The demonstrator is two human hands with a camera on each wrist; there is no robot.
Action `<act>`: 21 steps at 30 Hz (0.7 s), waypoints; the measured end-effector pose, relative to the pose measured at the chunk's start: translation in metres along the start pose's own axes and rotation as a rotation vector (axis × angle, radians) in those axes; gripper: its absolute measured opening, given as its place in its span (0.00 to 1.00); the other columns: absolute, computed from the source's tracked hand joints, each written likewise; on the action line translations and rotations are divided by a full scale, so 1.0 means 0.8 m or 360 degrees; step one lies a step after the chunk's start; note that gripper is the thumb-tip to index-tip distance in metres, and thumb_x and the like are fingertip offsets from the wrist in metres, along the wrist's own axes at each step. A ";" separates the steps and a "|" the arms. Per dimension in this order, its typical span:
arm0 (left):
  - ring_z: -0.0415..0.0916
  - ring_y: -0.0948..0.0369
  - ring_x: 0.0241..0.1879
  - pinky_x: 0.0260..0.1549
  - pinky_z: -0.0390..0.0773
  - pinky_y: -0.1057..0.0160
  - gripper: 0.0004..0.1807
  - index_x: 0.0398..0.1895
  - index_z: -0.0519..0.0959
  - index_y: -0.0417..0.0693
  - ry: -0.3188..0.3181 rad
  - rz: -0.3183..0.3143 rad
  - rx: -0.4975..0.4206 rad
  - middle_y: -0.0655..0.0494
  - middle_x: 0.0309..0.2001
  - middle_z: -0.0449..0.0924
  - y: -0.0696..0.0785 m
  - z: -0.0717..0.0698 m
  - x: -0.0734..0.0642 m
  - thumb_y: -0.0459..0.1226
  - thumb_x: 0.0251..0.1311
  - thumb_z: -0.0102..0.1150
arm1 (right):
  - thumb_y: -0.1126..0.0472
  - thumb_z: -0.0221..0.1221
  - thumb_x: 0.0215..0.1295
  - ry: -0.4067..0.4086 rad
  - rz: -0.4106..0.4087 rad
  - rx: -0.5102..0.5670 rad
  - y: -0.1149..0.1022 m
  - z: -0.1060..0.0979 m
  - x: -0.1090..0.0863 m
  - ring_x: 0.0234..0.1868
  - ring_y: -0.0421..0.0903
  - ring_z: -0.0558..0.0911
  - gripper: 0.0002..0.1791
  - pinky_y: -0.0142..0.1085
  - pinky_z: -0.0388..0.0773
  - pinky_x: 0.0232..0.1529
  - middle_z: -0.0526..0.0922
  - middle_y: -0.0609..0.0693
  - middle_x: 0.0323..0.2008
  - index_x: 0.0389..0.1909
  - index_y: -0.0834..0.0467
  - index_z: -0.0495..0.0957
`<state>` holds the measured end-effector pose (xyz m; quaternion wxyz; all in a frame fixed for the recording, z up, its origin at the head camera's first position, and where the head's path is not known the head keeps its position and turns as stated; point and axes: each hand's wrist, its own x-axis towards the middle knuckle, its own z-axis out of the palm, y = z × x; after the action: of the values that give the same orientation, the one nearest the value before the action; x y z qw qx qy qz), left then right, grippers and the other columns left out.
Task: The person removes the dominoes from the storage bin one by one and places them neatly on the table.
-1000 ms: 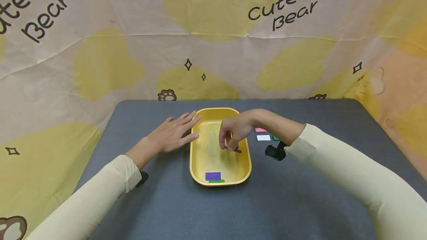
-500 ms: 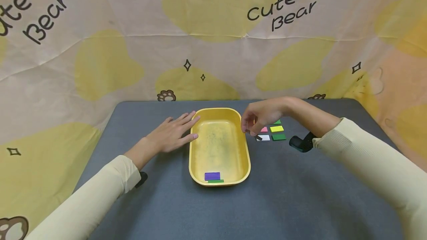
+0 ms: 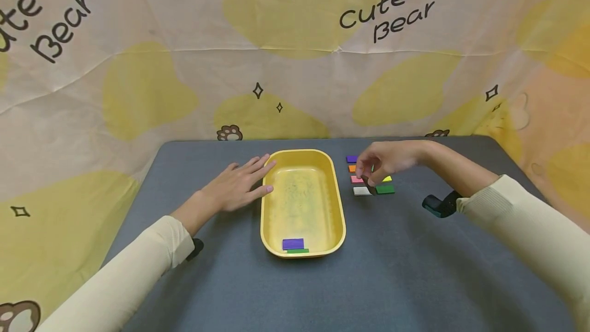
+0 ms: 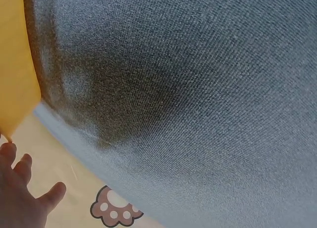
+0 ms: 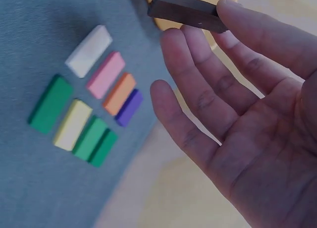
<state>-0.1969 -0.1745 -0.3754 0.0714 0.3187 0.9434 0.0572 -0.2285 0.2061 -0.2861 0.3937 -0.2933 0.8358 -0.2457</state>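
Note:
In the right wrist view a dark brown block [image 5: 185,11] is pinched between the thumb and fingers of my right hand [image 3: 392,158]. That hand hangs over two rows of flat coloured blocks right of the yellow tray [image 3: 299,204]. One row has a white block [image 5: 89,52], a pink block [image 5: 106,75], an orange block [image 5: 119,94] and a purple block [image 5: 129,108]. Beside it lie a yellow block [image 5: 73,125] and several green blocks [image 5: 51,104]. With fingers spread, my left hand [image 3: 239,186] rests on the tray's left rim.
Inside the tray's near end lie another purple block [image 3: 293,244] and a thin-looking green block [image 3: 297,251]. A grey cloth-covered table [image 3: 295,296] carries everything. Its back edge meets a printed curtain [image 3: 295,65].
My right hand has moved right, out from above the tray to above the coloured blocks, keeping hold of the brown block. My left hand has stayed on the rim.

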 end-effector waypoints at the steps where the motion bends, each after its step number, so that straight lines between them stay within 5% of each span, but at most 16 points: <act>1: 0.48 0.48 0.77 0.66 0.55 0.33 0.40 0.81 0.48 0.55 0.0004 0.0003 -0.0002 0.52 0.80 0.43 0.000 0.000 0.000 0.62 0.73 0.37 | 0.67 0.64 0.62 0.0017 -0.0006 0.0010 0.005 0.002 -0.001 0.39 0.49 0.76 0.10 0.41 0.76 0.41 0.77 0.51 0.36 0.44 0.59 0.79; 21: 0.48 0.48 0.77 0.65 0.56 0.32 0.40 0.81 0.48 0.54 0.0033 0.0037 0.0013 0.50 0.80 0.44 -0.004 0.004 0.002 0.62 0.74 0.35 | 0.70 0.64 0.61 0.0345 -0.0091 0.0305 0.088 0.051 0.004 0.44 0.51 0.78 0.12 0.36 0.81 0.43 0.80 0.55 0.42 0.46 0.65 0.77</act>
<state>-0.1992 -0.1757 -0.3794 0.0596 0.3293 0.9406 0.0573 -0.2181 0.2461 -0.3561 0.3202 -0.2498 0.8375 -0.3656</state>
